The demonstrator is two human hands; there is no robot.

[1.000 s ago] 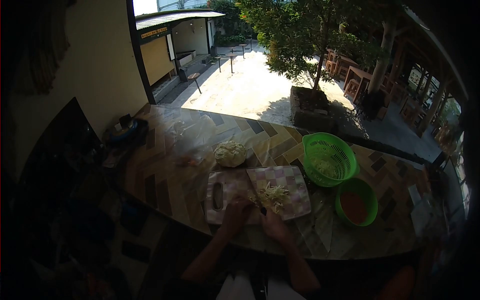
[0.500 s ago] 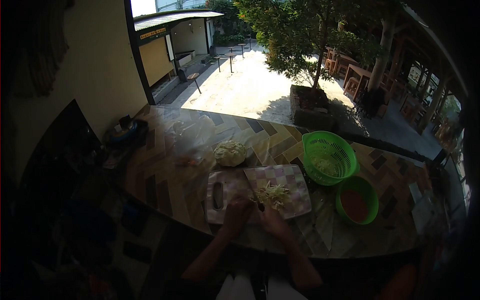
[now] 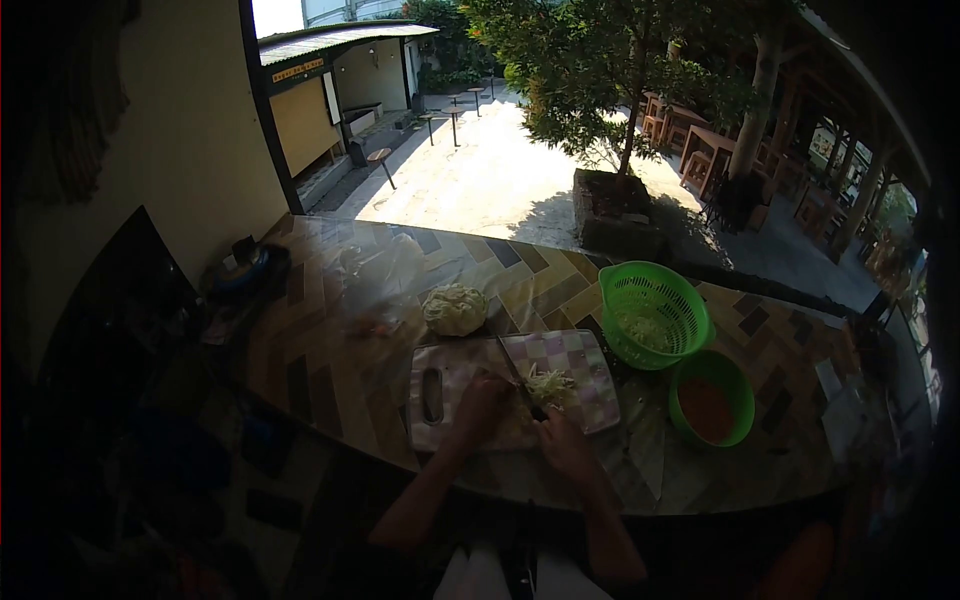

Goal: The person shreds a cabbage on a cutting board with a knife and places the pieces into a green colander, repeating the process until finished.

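My right hand (image 3: 565, 443) is closed round the handle of a kitchen knife (image 3: 517, 372), whose blade points away from me over the cutting board (image 3: 590, 358). To the left of the blade, my left hand (image 3: 482, 405) rests on the board with its fingers curled. Whatever lies under those fingers is too dark to make out. Shredded cabbage (image 3: 552, 383) forms a small pile just right of the knife. Behind the board's far edge sits a pale head of cabbage (image 3: 455, 309).
A green colander (image 3: 608, 335) with pale shreds inside stands right of the board. Nearer me is a green bowl (image 3: 744, 418) holding something orange-red. A clear plastic bag (image 3: 385, 265) lies at the table's back left. Beyond the table are a tree (image 3: 625, 130) and wooden furniture.
Both hands and the knife have shifted slightly to the right across the board, and my left hand sits a little farther from me. The view has moved slightly.
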